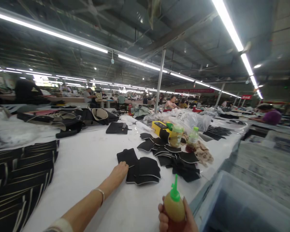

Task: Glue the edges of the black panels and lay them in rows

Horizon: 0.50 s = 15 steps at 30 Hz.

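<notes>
My right hand (pixel 177 219) is wrapped around a squeeze bottle (pixel 174 206) with a green nozzle, held upright near the table's front edge; yellowish liquid shows inside. On the white table, my left hand (pixel 121 170) has its fingers closed at the near left edge of a black fabric piece (pixel 127 157). That piece overlaps more black pieces (pixel 147 169) with pale edges, lying just right of the hand. Farther right is a loose pile of similar black pieces (pixel 164 149). Behind it stand a jar with a pale green lid (pixel 176 137) and a clear bottle with a green cap (pixel 193 135).
Rows of black strips (pixel 19 180) cover the table's left side. A yellow box (pixel 157 128) and a beige crumpled cloth (pixel 203 153) lie beyond the pile. A translucent plastic bin (pixel 246 199) stands at right, below the table edge. Several people work farther back.
</notes>
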Motion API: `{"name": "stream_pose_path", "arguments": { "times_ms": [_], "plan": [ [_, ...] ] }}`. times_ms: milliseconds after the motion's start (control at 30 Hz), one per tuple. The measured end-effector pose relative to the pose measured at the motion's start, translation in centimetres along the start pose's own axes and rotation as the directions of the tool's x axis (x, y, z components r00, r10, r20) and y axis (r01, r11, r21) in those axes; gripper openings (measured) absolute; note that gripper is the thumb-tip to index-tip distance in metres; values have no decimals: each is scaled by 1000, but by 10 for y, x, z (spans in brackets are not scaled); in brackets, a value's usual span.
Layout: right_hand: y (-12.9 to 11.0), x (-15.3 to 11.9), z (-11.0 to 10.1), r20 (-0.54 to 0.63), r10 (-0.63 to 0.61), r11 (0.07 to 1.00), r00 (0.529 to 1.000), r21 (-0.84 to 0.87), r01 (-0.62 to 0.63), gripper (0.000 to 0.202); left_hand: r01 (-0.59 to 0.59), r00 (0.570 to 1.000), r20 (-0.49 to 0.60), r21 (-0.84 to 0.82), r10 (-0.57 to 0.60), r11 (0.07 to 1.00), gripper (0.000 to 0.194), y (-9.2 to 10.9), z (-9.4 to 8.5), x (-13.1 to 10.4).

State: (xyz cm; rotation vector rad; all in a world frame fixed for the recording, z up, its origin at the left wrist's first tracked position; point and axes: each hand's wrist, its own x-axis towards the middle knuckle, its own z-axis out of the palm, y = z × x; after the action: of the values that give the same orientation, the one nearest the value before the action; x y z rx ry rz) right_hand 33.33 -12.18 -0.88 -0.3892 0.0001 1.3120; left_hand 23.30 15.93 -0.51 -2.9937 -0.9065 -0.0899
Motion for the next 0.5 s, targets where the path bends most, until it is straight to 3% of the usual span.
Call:
{"name": "stream_pose_path", "arguments": {
  "times_ms": [100,200,367,500],
  "plan": [
    [3,-4,10,-8,-6,1000,1000,-3,6,45,-15,998,55,21,14,1000,39,-2,-5,-23],
    [6,-6,15,4,-30,999,1000,-39,30,45,13,996,90,47,-17,999,43,-2,-10,-68],
    [15,-2,21,-37,-59,991,998,-122,54,39,190,955,228,20,-189,982,45,19,-25,-162],
    [23,9,35,-130,-57,985,990,-170,34,40,317,927,257,-146,-274,937,37,36,-41,-204]
  ]
}}
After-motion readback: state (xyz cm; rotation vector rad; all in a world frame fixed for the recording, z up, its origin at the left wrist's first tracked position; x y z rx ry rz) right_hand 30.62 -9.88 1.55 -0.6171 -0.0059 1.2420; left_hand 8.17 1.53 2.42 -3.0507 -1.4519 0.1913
